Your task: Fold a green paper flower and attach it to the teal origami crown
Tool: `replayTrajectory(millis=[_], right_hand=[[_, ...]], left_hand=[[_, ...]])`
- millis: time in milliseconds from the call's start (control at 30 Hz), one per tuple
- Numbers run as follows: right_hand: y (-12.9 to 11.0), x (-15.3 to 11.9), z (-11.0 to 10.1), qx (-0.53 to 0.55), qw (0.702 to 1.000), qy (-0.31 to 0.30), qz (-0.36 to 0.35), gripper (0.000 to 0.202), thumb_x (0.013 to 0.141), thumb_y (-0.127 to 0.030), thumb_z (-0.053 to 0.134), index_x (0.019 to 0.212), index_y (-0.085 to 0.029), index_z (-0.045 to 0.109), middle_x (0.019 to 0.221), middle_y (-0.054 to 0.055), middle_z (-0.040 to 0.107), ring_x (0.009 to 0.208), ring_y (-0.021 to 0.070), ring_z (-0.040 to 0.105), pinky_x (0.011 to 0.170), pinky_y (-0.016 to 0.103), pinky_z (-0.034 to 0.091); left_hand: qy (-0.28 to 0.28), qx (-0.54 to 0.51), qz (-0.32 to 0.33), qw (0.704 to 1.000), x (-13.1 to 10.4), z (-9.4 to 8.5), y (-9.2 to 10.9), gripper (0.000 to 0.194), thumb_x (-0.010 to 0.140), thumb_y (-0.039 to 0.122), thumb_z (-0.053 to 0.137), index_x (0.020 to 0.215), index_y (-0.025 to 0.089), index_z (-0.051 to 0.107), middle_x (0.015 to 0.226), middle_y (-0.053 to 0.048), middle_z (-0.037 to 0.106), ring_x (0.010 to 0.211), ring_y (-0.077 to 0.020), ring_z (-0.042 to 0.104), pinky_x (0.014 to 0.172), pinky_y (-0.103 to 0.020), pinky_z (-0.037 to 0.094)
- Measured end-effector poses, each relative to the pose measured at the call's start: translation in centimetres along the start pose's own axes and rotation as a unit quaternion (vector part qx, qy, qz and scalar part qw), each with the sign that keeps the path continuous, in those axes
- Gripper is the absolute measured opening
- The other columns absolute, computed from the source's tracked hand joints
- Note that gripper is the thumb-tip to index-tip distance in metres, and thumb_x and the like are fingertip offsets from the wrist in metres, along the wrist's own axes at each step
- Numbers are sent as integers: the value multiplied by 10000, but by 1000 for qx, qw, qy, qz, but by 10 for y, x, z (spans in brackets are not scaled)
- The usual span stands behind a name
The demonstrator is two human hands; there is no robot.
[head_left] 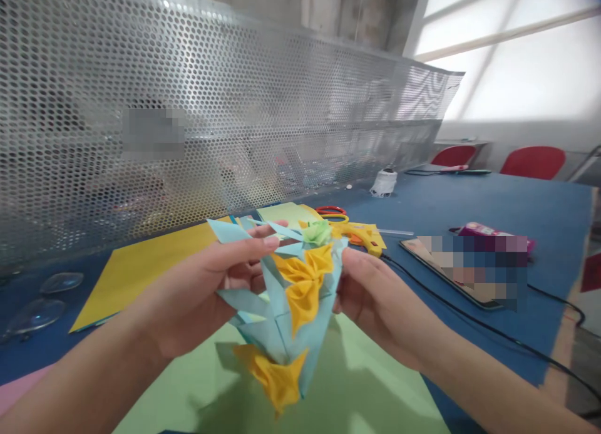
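Note:
Between my two hands hangs a folded paper bouquet (286, 324) of light blue paper, held above a green sheet (375, 384). Yellow paper flowers (307, 274) sit on its front, another yellow one at its lower end, and a green paper flower (317, 232) near the top. My left hand (235, 265) grips its left side, thumb on top and fingers partly behind the blue folds. My right hand (364, 280) pinches the right edge with the thumb; most of its fingers are hidden behind the paper.
A yellow sheet (154, 265) and eyeglasses (37, 315) lie left. Behind the bouquet are scissors (331, 213) and a yellow glue gun (359, 240), its cord running right. A tablet (451, 274), purple pouch (493, 237) and thread spool (384, 183) are right. A perforated metal screen (211, 108) borders the table.

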State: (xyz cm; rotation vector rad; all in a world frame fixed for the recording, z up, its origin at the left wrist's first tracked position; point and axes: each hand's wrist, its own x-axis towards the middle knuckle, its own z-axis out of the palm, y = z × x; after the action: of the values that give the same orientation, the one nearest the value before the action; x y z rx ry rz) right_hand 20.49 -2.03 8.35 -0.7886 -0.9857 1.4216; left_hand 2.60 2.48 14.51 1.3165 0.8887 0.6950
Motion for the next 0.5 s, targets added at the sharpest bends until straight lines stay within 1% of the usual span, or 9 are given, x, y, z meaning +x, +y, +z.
replayTrajectory(millis=[67,100,167,233,300,367,433,467,500], right_hand=[[-2,3,5,-1,1000,4,-6,273,745,-449,735,687,-189,676,626,-21,649,567,75,563,562,170,467],[-2,4,8,-3,1000,10,-8,273,750,-431,736,669,-181,663,625,-22,649,571,72,567,574,169,472],[0,6,11,-11,1000,24,-13,264,770,-405,725,666,-174,648,638,-21,651,590,72,576,606,181,486],[2,8,13,-22,999,38,-27,260,779,-389,719,655,-175,638,644,-26,647,599,71,573,621,184,489],[3,8,14,-35,997,50,-53,253,781,-385,717,648,-185,639,644,-42,637,602,62,567,628,170,485],[3,6,14,-48,994,58,-79,219,781,-379,714,675,-194,669,657,-48,644,618,57,580,636,157,487],[3,3,15,-60,992,62,-92,159,771,-358,723,750,-201,717,687,-35,683,644,66,617,640,160,504],[3,1,15,-64,992,64,-93,144,764,-345,730,798,-205,737,710,-23,708,659,75,640,643,167,516],[4,0,15,-68,991,67,-90,149,762,-337,732,837,-209,749,743,-8,731,679,86,660,652,178,529]], left_hand=[[12,24,-2,1000,4,-8,1,206,818,382,645,935,229,717,712,-4,715,588,-123,651,461,-161,496],[20,31,3,999,6,-12,2,238,825,418,631,939,223,706,773,-17,726,646,-141,672,489,-174,512],[59,53,31,996,10,-20,5,319,834,448,607,1036,205,653,1002,-67,721,838,-194,696,646,-244,567],[135,101,88,982,12,-26,8,471,803,447,653,1195,209,547,1228,-104,629,1058,-245,635,850,-343,541],[227,172,171,943,8,-28,11,649,723,421,749,1283,248,473,1341,-78,535,1228,-266,506,1009,-403,432],[279,291,267,875,1,-25,14,593,703,428,764,1235,291,541,1334,-1,527,1276,-261,436,1086,-394,335],[257,413,341,805,-7,-17,15,355,769,463,693,1094,325,645,1245,66,593,1220,-234,489,1087,-348,331],[232,447,357,786,-10,-13,14,272,796,471,664,1030,334,672,1199,80,626,1169,-218,534,1064,-329,360],[211,463,358,783,-11,-9,11,239,816,466,644,1011,334,680,1185,77,644,1139,-214,560,1046,-330,384]])
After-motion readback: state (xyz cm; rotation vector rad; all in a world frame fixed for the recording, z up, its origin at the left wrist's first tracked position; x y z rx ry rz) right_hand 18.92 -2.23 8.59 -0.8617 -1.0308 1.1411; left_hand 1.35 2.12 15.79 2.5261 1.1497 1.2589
